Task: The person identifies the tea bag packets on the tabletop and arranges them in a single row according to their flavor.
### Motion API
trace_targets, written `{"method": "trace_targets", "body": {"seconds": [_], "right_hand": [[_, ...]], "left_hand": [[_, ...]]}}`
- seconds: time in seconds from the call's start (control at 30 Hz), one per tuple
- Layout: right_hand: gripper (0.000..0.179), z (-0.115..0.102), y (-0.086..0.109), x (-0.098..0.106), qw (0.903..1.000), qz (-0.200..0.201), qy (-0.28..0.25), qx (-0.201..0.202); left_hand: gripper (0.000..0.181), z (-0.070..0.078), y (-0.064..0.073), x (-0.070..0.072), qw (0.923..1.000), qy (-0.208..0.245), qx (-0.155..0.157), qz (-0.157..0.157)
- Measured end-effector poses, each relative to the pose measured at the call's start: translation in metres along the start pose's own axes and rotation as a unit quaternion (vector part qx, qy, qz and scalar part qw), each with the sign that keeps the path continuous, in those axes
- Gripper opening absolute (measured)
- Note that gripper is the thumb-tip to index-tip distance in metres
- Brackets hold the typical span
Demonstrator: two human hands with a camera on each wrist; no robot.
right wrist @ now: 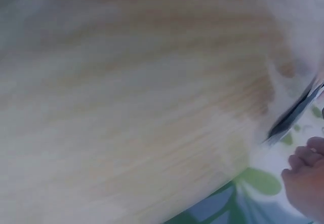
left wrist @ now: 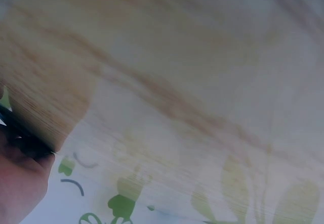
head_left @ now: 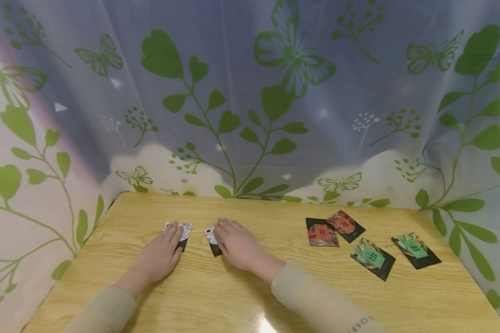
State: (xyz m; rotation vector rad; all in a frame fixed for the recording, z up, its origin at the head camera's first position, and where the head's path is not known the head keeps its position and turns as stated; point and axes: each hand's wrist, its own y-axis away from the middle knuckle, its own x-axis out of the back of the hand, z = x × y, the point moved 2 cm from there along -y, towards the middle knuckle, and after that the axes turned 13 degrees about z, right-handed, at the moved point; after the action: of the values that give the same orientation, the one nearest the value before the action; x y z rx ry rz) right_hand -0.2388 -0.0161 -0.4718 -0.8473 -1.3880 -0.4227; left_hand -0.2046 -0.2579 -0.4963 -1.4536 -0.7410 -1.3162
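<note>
Skewing on the bench [head_left: 216, 296] could be caused by uneven pressure on the left card [head_left: 186, 233] and right card [head_left: 211, 241], partly covered by the left hand [head_left: 160, 254] and right hand [head_left: 240, 245], each grip laid out straight. Green cards [head_left: 373, 259], then red cards [head_left: 322, 233], are shown only by the head view.

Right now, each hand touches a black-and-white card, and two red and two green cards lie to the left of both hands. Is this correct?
Not quite: the left hand and right hand each touch a black-and-white card, but two red cards and two green cards lie to their right, not left, as the head view shows.
</note>
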Motion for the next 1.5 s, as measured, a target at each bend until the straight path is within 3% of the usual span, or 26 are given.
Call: {"method": "trace_targets", "body": {"seconds": [0.27, 0.57, 0.9, 1.1, 1.5], "right_hand": [[0.067, 0.023, 0.002, -0.005, 0.999, -0.003, 0.006, 0.044], [0.067, 0.016, 0.001, -0.012, 0.9956, -0.024, -0.004, 0.09], [0.059, 0.007, 0.003, -0.017, 0.995, -0.064, -0.017, 0.075], [0.058, 0.004, 0.002, -0.018, 0.9964, -0.059, -0.013, 0.059], [0.058, -0.002, -0.003, -0.017, 0.9965, -0.058, 0.018, 0.056]], "left_hand": [[0.059, -0.001, -0.001, 0.001, 1.0, -0.004, 0.001, 0.002], [0.059, 0.0, 0.001, -0.001, 1.0, -0.001, -0.002, 0.006], [0.058, 0.001, 0.002, -0.003, 0.9997, -0.009, -0.005, 0.021], [0.057, 0.003, 0.001, 0.001, 0.9998, -0.001, -0.007, 0.021], [0.058, -0.003, 0.001, -0.005, 0.9997, -0.006, -0.009, 0.022]]}}
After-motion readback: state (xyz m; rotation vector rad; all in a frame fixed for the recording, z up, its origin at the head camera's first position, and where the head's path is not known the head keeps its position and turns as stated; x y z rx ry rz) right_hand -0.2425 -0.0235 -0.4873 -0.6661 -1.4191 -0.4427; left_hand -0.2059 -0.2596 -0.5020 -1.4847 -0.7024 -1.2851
